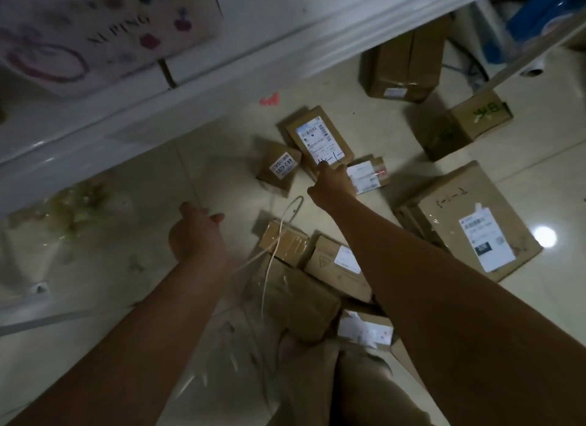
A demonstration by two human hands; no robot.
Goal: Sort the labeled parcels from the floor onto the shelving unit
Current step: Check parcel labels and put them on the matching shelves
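Several brown cardboard parcels with white labels lie on the pale tiled floor. My right hand (333, 181) reaches forward, its fingers closed on the near end of a flat parcel (318, 137) with a large barcode label; the parcel sits tilted over its neighbours. Left of it is a small parcel (279, 168) with a numbered sticker, and right of it a small taped parcel (367, 171). My left hand (196, 232) hovers over bare floor with fingers loosely spread and nothing in it. The white shelving unit (190, 76) runs along the left and top.
A large labeled box (469, 222) lies at the right, a green-printed box (475, 117) and a tall box (406, 67) beyond it. More parcels (336, 263) crowd around my knees. A white cable (279, 232) hangs in front. A printed carton (95, 29) sits on the shelf.
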